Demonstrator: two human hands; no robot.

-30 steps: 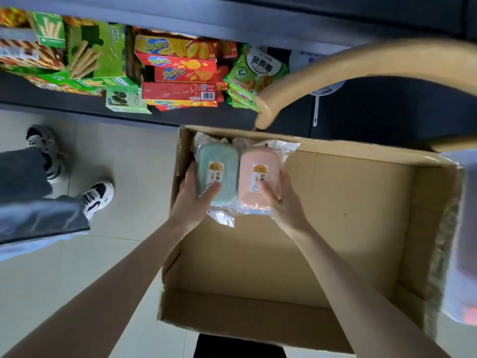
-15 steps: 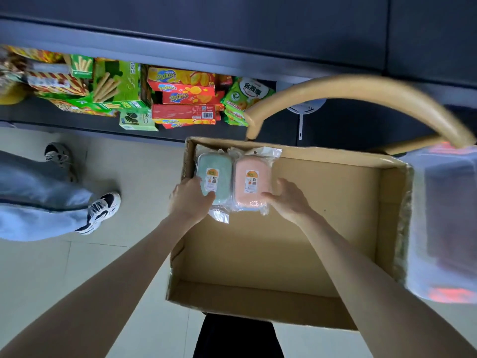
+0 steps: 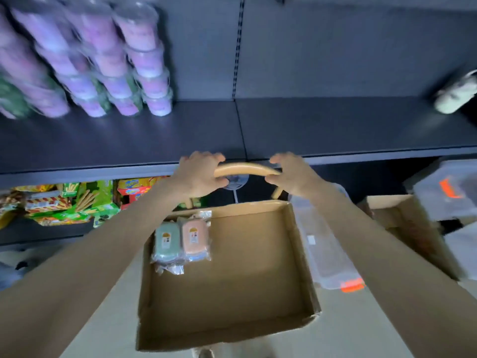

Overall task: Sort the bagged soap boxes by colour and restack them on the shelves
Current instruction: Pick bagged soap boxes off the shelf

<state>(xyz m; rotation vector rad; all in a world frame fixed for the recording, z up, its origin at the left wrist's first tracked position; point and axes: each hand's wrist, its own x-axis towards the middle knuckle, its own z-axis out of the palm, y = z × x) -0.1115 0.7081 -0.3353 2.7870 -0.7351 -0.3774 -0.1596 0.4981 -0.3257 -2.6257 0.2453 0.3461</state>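
Note:
Two bagged soap boxes, a green one (image 3: 166,240) and a pink one (image 3: 195,236), lie side by side in the far left corner of an open cardboard box (image 3: 296,244). Neither hand is on them. Both hands are raised above the box, at the front edge of a dark shelf (image 3: 335,125). My left hand (image 3: 198,174) grips the left part of a curved wooden bar (image 3: 242,168). My right hand (image 3: 291,174) holds the bar's right end between fingers and thumb.
Stacked purple tubs (image 3: 116,73) fill the shelf's left side, and a pale green item (image 3: 454,96) lies at its far right. Snack boxes (image 3: 77,200) sit on the lower shelf. A clear bin with orange latches (image 3: 325,244) and another carton (image 3: 402,215) stand right of the box.
Both hands let go of the two soap boxes, rose out of the carton and took hold of the wooden bar. The view tilted up to the shelf.

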